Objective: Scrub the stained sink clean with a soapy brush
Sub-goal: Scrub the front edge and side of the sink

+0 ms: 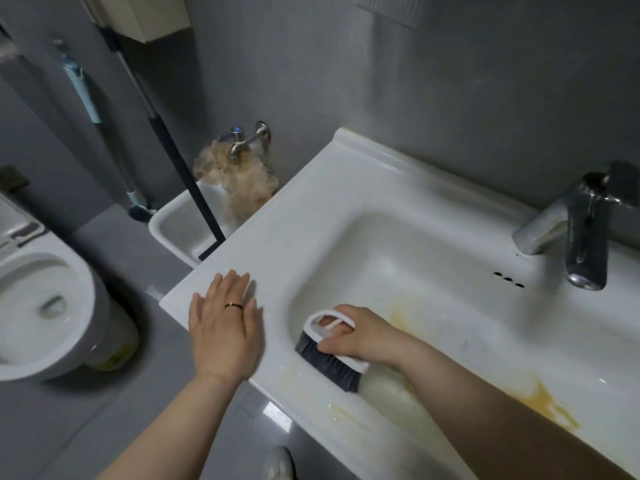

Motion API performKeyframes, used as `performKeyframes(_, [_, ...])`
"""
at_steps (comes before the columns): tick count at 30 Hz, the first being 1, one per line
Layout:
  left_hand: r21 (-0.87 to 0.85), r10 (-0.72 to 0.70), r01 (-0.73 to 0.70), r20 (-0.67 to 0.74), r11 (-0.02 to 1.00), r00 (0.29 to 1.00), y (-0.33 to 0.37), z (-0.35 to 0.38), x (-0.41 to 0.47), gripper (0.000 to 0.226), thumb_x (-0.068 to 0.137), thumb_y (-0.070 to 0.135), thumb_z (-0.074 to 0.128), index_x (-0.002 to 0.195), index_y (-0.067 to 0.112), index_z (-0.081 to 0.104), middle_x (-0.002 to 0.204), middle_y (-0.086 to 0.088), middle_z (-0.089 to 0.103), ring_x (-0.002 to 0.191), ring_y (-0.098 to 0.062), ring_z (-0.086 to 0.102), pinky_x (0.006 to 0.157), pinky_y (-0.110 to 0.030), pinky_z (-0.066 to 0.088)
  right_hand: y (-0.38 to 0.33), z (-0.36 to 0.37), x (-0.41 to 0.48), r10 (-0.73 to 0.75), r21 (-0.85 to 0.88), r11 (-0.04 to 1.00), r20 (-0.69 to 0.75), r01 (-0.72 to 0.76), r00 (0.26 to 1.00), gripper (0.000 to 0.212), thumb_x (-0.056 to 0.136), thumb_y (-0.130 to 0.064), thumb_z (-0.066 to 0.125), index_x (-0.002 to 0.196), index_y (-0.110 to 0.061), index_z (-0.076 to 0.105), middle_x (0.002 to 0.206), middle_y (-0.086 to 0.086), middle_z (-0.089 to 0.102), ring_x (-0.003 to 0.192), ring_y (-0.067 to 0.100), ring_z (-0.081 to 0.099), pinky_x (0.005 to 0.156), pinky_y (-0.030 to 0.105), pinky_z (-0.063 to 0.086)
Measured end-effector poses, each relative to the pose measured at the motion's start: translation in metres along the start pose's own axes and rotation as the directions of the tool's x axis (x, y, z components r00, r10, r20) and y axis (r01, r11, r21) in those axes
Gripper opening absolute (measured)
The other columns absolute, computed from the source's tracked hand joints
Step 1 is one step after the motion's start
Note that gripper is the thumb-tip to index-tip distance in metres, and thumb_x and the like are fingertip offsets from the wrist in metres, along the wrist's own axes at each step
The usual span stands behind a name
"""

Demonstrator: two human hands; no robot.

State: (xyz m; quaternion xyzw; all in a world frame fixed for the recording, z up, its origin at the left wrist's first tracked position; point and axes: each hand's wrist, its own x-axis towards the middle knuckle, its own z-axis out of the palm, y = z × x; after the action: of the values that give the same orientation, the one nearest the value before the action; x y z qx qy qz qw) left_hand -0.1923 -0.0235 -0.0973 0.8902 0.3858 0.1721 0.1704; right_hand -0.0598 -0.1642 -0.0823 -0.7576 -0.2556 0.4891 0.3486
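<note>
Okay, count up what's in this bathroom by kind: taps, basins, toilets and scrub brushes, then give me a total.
Taps: 2, the faucet and the wall tap
Basins: 2, the sink and the small basin
Toilets: 1, the toilet
Brushes: 1, the brush
Total: 6

Brush (329, 355) in sink (346, 188); faucet (581, 233) behind; toilet (52, 303) left.
</note>
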Motion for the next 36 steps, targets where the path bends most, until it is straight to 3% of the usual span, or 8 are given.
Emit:
performKeyframes(8, [0.000, -0.005, 0.005, 0.001, 1.000, 1.000, 0.000, 0.000, 0.000, 0.074, 0.078, 0.045, 0.010, 0.129, 0.008, 0.049, 0.140, -0.011, 0.042, 0.135, -0.026, 0.028, 0.108, -0.032, 0.003, 0.022, -0.009, -0.004, 0.058, 0.015, 0.998, 0.029, -0.059, 0.998, 0.017, 0.079, -0.020, 0.070, 0.082, -0.027, 0.055, 0.076, -0.010, 0.054, 0.061, 0.003, 0.050, 0.049, 0.010, 0.037])
performKeyframes(13, [-0.006, -0.004, 0.005, 0.010, 1.000, 1.000, -0.001, 0.001, 0.000, 0.074, 0.078, 0.046, 0.011, 0.128, 0.007, 0.050, 0.139, -0.012, 0.043, 0.135, -0.027, 0.029, 0.108, -0.033, 0.005, 0.027, -0.002, 0.011, 0.090, -0.073, 0.992, -0.113, -0.098, 0.990, 0.026, 0.079, -0.026, 0.070, 0.097, -0.020, 0.052, 0.096, -0.003, 0.053, 0.084, 0.011, 0.051, 0.073, 0.021, 0.041])
performKeyframes(16, [0.001, -0.005, 0.005, 0.007, 1.000, 1.000, -0.003, 0.002, 0.001, 0.066, 0.082, 0.041, 0.018, 0.127, 0.007, 0.051, 0.138, -0.012, 0.045, 0.134, -0.028, 0.030, 0.108, -0.035, 0.007, 0.017, 0.000, 0.009, 0.004, -0.033, 0.999, -0.035, -0.006, 0.999, 0.030, 0.078, -0.022, 0.071, 0.102, -0.012, 0.057, 0.086, -0.005, 0.054, 0.072, 0.007, 0.051, 0.067, 0.019, 0.040])
performKeyframes(19, [0.007, -0.012, 0.012, 0.011, 1.000, 1.000, -0.003, 0.002, 0.001, 0.061, 0.083, 0.037, 0.021, 0.126, 0.006, 0.052, 0.137, -0.012, 0.046, 0.133, -0.029, 0.031, 0.107, -0.035, 0.007, 0.011, 0.009, 0.014, -0.051, 0.004, 0.999, -0.055, 0.051, 0.997, 0.037, 0.077, -0.022, 0.072, 0.107, -0.008, 0.056, 0.089, -0.002, 0.053, 0.077, 0.012, 0.051, 0.065, 0.020, 0.039])
performKeyframes(23, [-0.001, -0.008, 0.008, 0.013, 1.000, 1.000, -0.003, 0.001, 0.000, 0.072, 0.079, 0.045, 0.013, 0.127, 0.008, 0.052, 0.138, -0.011, 0.045, 0.134, -0.028, 0.030, 0.108, -0.034, 0.006, 0.029, 0.003, 0.020, 0.034, -0.056, 0.998, -0.130, -0.042, 0.991, 0.027, 0.080, -0.024, 0.068, 0.099, -0.021, 0.050, 0.091, -0.007, 0.053, 0.084, 0.011, 0.051, 0.062, 0.016, 0.037])
performKeyframes(27, [0.014, -0.006, 0.006, 0.001, 1.000, 1.000, -0.003, 0.002, 0.001, 0.071, 0.080, 0.044, 0.014, 0.126, 0.007, 0.052, 0.136, -0.012, 0.046, 0.133, -0.028, 0.031, 0.108, -0.036, 0.008, 0.034, 0.000, 0.014, -0.002, -0.076, 0.997, -0.071, -0.003, 0.997, 0.028, 0.078, -0.024, 0.070, 0.102, -0.018, 0.055, 0.083, -0.016, 0.051, 0.076, 0.005, 0.051, 0.060, 0.013, 0.037])
performKeyframes(32, [0.012, -0.009, 0.008, 0.006, 1.000, 1.000, -0.002, 0.002, 0.001, 0.064, 0.083, 0.040, 0.018, 0.127, 0.007, 0.052, 0.137, -0.011, 0.045, 0.134, -0.027, 0.030, 0.108, -0.034, 0.007, 0.035, 0.000, 0.029, 0.053, -0.076, 0.995, -0.157, -0.066, 0.986, 0.030, 0.080, -0.028, 0.067, 0.105, -0.016, 0.053, 0.096, -0.004, 0.052, 0.089, 0.014, 0.051, 0.071, 0.023, 0.038])
performKeyframes(36, [0.004, -0.013, 0.013, 0.011, 1.000, 1.000, -0.002, 0.001, 0.001, 0.057, 0.084, 0.033, 0.024, 0.127, 0.007, 0.052, 0.137, -0.011, 0.045, 0.134, -0.027, 0.030, 0.108, -0.035, 0.007, 0.026, 0.005, 0.028, -0.006, -0.024, 1.000, -0.102, 0.004, 0.995, 0.020, 0.079, -0.022, 0.070, 0.090, -0.023, 0.053, 0.082, -0.013, 0.051, 0.072, 0.002, 0.051, 0.059, 0.009, 0.038])
